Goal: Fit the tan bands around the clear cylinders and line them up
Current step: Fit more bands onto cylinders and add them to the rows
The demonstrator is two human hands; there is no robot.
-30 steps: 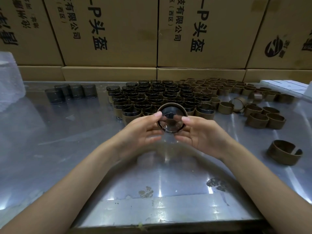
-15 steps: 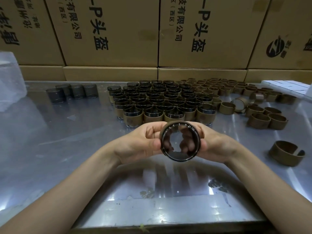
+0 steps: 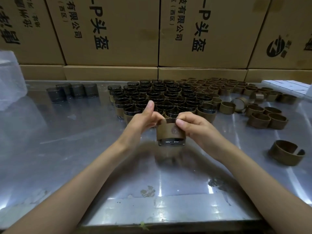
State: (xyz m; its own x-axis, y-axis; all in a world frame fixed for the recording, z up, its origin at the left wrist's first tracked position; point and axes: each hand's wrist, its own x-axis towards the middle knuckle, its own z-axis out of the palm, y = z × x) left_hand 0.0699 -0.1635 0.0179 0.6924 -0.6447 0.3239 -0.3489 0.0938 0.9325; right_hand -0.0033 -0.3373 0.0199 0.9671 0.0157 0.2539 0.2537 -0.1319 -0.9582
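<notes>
A clear cylinder [image 3: 170, 142] wrapped in a tan band [image 3: 166, 131] is held upright just above the metal table [image 3: 67, 149], its glossy base showing below the band. My left hand [image 3: 143, 120] holds its left side with the thumb sticking up. My right hand [image 3: 194, 127] pinches the band's upper right edge. Behind them stand rows of banded cylinders [image 3: 160, 98]. Loose tan bands [image 3: 236, 93] lie to the right, and one open band [image 3: 286, 154] sits alone at the right.
Several bare dark cylinders [image 3: 72, 91] stand at the back left beside a clear plastic bag [image 3: 10, 81]. Stacked cardboard boxes [image 3: 109, 31] wall off the back. A white tray [image 3: 287, 85] sits at the far right corner.
The cylinder was turned from facing the camera end-on to standing upright, and the hands lifted slightly away from me. My left thumb came off and now points up.
</notes>
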